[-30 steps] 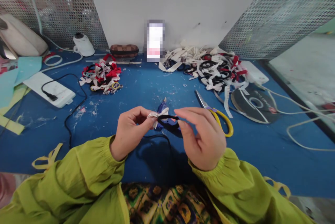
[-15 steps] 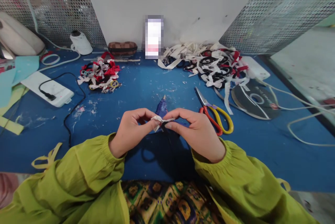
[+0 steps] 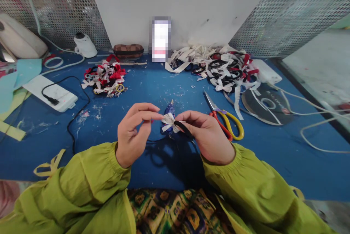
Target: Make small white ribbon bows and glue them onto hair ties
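Observation:
My right hand (image 3: 209, 131) is closed on a black hair tie (image 3: 183, 129) with a white printed ribbon bow (image 3: 168, 119) on it. The bow faces up and left from my fingertips. My left hand (image 3: 135, 131) has its fingers apart, and a fingertip touches the left side of the bow. Under the bow lies a blue glue gun (image 3: 170, 109), its nozzle pointing away from me and its rear part hidden. Scissors (image 3: 222, 115) with red and yellow handles rest on the table just right of my right hand.
A heap of ribbons and hair ties (image 3: 224, 68) lies at the back right, a smaller pile of bows (image 3: 106, 77) at the left. A phone (image 3: 160, 40) leans on the back panel. Nearby are a black disc (image 3: 266, 104), a white box (image 3: 50, 93) and a black cable (image 3: 72, 117).
Both hands pinched the ribbon before; now my left fingers have spread and moved slightly left. The bow and black hair tie have turned and show more clearly in my right hand.

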Tool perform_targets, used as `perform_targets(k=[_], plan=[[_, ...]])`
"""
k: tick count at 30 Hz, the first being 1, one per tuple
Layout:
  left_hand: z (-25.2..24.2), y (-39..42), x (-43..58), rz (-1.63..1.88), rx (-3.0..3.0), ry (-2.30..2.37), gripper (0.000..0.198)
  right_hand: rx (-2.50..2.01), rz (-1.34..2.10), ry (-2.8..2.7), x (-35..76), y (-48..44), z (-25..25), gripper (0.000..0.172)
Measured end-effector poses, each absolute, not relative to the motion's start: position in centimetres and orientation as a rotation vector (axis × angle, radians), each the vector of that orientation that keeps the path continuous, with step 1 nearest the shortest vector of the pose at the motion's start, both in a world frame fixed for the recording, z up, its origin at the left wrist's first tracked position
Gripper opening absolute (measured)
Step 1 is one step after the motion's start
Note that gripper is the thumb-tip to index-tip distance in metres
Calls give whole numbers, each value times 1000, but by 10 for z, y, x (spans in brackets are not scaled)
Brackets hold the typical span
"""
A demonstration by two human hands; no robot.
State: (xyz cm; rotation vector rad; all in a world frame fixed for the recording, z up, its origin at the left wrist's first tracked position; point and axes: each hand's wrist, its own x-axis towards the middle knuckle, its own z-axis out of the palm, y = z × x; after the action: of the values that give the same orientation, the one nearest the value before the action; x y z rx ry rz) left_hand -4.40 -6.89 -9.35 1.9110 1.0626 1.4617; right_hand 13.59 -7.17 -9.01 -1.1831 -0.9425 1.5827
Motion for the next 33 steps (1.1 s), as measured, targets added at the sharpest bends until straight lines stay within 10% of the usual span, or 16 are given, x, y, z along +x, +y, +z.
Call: perform_targets(k=[11,33], plan=[[-90,-49,-43,1181,776,1024,8,-1178,1490,-906,141,-71,-92,25],[-89,-46,-43,1098,747,965,52,-1182,1478,-928,142,-68,-91,25]])
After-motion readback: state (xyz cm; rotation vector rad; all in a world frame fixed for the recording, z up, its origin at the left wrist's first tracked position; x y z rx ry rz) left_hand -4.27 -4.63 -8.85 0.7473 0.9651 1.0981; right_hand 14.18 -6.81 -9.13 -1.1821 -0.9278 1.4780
